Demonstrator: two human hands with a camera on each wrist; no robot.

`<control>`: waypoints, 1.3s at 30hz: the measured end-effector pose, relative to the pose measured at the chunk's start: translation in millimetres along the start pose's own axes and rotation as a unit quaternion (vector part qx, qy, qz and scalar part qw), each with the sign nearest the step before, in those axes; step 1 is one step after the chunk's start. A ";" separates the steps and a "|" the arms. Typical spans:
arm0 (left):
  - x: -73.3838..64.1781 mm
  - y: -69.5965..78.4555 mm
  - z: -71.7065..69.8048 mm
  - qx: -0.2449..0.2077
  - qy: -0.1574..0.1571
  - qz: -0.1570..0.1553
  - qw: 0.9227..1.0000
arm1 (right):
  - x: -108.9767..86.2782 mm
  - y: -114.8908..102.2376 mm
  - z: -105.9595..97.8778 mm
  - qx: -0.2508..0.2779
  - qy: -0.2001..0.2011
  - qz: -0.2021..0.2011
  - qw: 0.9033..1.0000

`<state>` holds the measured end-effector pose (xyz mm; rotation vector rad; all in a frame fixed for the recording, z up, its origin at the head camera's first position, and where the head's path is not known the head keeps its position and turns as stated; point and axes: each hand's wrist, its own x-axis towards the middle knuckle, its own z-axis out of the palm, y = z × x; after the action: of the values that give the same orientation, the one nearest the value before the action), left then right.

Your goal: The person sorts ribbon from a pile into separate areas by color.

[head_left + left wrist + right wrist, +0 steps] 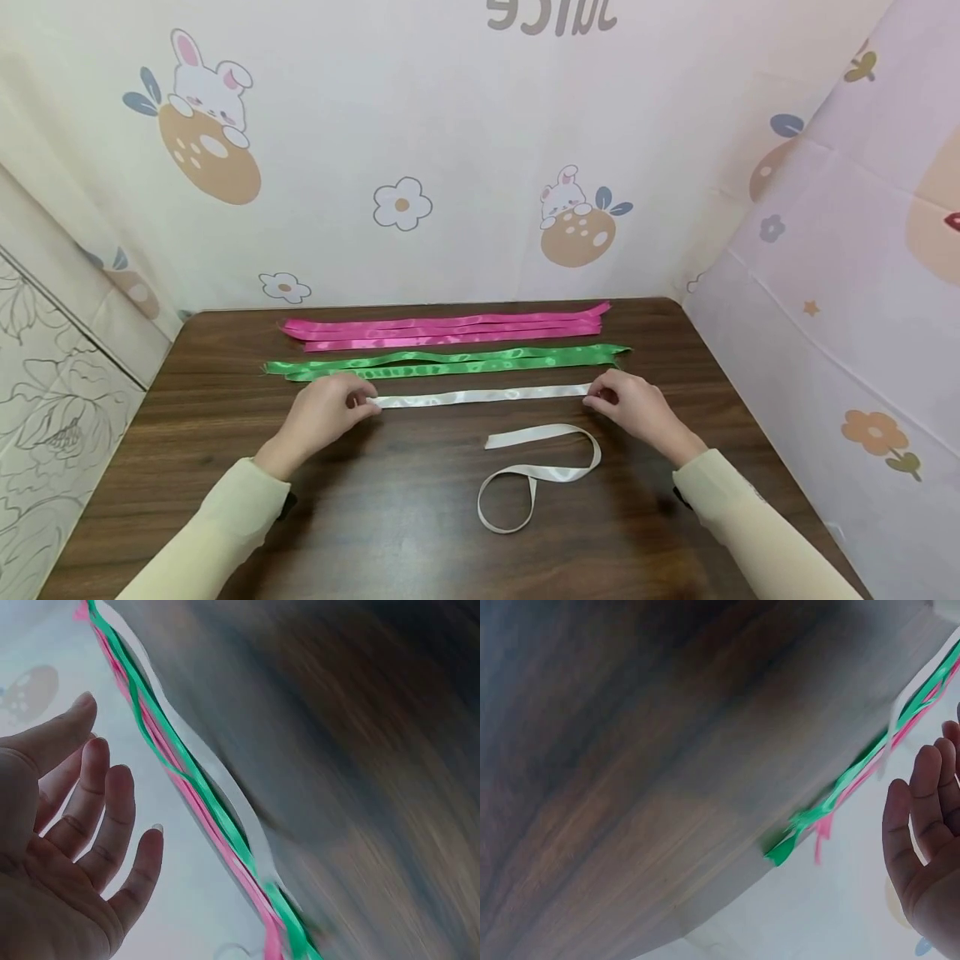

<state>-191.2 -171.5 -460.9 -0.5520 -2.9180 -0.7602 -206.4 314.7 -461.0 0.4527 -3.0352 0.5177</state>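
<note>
In the head view a white ribbon stretches nearly straight from side to side. At its left end my left hand pinches it between thumb and fingertips. Its right end is pinched by my right hand. Nearer me, a second white ribbon lies loosely curled on the table. In the wrist views the left hand and the right hand show their palms, with the fingers loosely bent and partly cut off on the right; contact with the ribbon does not show there.
Beyond the straight white ribbon lie green ribbons, side by side. Behind them pink ribbons run along the back of the brown wooden table. A patterned cloth hangs behind the table's back edge, and more cloth hangs at both sides.
</note>
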 end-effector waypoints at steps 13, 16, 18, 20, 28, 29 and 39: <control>-2.8 48.5 34.6 -0.023 -0.003 0.090 0.996 | -18.9 -46.8 10.3 0.003 0.028 -0.106 0.994; -5.3 59.7 42.3 -0.030 -0.004 0.100 0.995 | -22.6 -57.7 15.8 0.005 0.039 -0.137 0.990; -7.2 66.9 47.0 -0.038 -0.007 0.106 0.994 | -25.4 -64.2 20.0 0.008 0.044 -0.163 0.986; -8.7 73.6 51.7 -0.047 -0.014 0.112 0.993 | -28.0 -70.4 24.4 0.007 0.047 -0.187 0.981; -11.2 93.1 69.2 -0.059 -0.030 0.125 0.990 | -33.2 -88.5 42.1 -0.007 0.046 -0.246 0.968; -11.3 95.4 70.8 -0.058 -0.033 0.127 0.990 | -33.8 -90.4 43.9 -0.006 0.048 -0.251 0.967; -12.2 118.2 83.3 -0.046 -0.064 0.136 0.988 | -38.5 -102.7 57.9 -0.028 0.051 -0.283 0.957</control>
<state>-135.8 -39.0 -481.6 -1.0174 -2.8429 -0.8525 -138.7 213.7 -485.8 1.1918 -2.6272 0.3950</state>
